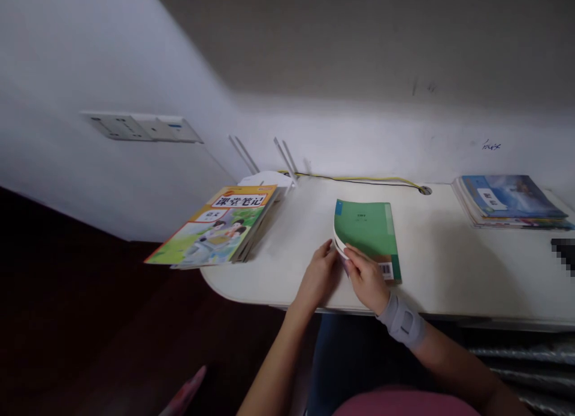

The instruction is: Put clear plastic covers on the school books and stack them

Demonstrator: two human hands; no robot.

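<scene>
A green paperback book (366, 224) lies on the white desk, its back cover with the barcode facing up. The lower left corner of the book is bent upward, showing page edges. My right hand (366, 278), with a grey wrist wrap, pinches that lifted corner between thumb and fingers. At the book's left edge, my left hand (318, 275) has its fingers curled together against the pages; its fingertips are partly hidden.
A stack of books with a yellow-green cover (224, 227) overhangs the desk's left edge. Behind it stands a white router (260, 179) with antennas. A yellow cable (359, 178) runs to a desk hole. Another book stack (512, 197) sits at right.
</scene>
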